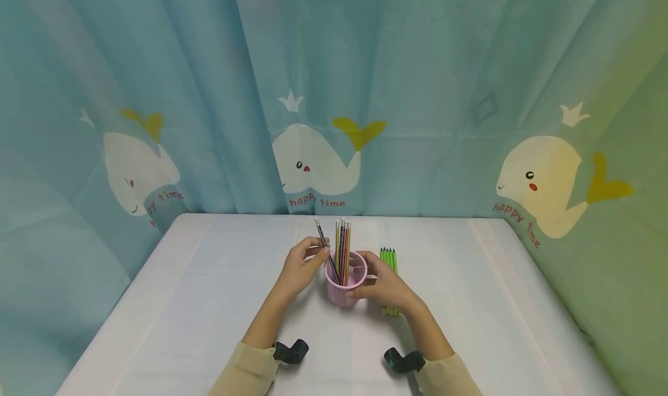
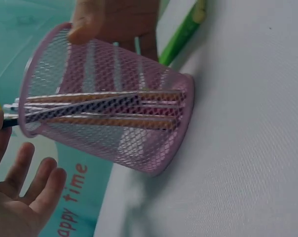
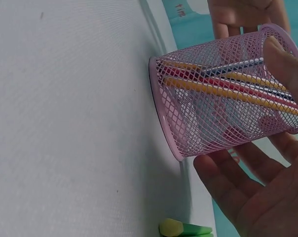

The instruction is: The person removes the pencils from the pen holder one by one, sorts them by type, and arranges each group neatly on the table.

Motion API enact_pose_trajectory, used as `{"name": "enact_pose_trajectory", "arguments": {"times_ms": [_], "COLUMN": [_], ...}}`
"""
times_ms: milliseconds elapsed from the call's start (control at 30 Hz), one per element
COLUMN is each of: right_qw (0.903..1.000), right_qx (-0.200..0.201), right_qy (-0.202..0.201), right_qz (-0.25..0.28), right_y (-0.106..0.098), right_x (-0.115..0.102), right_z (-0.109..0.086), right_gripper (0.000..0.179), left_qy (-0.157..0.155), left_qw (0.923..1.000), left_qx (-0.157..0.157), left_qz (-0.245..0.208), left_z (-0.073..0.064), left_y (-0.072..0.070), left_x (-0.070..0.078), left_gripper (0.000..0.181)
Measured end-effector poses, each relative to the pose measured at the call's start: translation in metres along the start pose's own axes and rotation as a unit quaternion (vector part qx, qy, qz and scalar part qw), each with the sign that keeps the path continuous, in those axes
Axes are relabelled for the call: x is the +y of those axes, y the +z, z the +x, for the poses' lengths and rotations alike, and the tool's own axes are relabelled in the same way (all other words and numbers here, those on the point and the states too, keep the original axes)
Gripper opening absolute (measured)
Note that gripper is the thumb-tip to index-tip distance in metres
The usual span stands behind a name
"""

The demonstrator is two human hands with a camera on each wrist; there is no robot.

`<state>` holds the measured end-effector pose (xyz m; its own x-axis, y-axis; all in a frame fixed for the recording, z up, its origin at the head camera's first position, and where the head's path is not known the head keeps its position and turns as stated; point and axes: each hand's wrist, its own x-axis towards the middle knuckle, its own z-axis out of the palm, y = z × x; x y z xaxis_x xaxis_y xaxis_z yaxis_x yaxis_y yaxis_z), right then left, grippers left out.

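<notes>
A pink mesh pen holder (image 1: pixel 341 294) stands upright on the white table, with several pencils (image 1: pixel 342 251) inside: yellow, red and dark ones. My left hand (image 1: pixel 304 266) pinches a dark pencil (image 1: pixel 321 233) between thumb and finger near its upper part. That pencil leans left, its lower end inside the holder; in the left wrist view the other fingers of this hand (image 2: pixel 28 192) spread loosely below. My right hand (image 1: pixel 383 283) grips the pen holder from the right side, thumb at the near rim and fingers around the far side, as the right wrist view shows of the mesh (image 3: pixel 223 94).
Several green pencils (image 1: pixel 389 260) lie side by side on the table just right of the holder, tips pointing away, partly hidden by the right hand. A blue curtain (image 1: pixel 417 94) with whale prints hangs behind the white table (image 1: pixel 219 291).
</notes>
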<state>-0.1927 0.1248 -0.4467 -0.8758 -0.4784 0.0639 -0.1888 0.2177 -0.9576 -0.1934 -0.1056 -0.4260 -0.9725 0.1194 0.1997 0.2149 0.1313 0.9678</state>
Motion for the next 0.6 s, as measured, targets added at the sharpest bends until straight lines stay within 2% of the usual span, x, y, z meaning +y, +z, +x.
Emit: {"name": "enact_pose_trajectory", "arguments": {"times_ms": [167, 300, 600], "right_qw": [1.0000, 1.0000, 0.9999], "right_qx": [0.000, -0.005, -0.014], "right_qy": [0.003, 0.001, 0.001], "right_qz": [0.005, 0.006, 0.004], "right_y": [0.000, -0.002, -0.001], "right_x": [0.000, -0.001, -0.001], "right_z": [-0.001, 0.000, 0.000], "right_gripper": [0.080, 0.080, 0.082], "left_qy": [0.017, 0.034, 0.012], "left_qw": [0.9998, 0.9989, 0.9980], "left_qx": [0.008, 0.012, 0.019], "left_qz": [-0.009, -0.029, -0.059], "left_z": [-0.005, -0.006, -0.012], "left_y": [-0.010, -0.017, -0.028], "left_x": [0.000, 0.007, 0.024], "left_gripper": [0.020, 0.021, 0.024]}}
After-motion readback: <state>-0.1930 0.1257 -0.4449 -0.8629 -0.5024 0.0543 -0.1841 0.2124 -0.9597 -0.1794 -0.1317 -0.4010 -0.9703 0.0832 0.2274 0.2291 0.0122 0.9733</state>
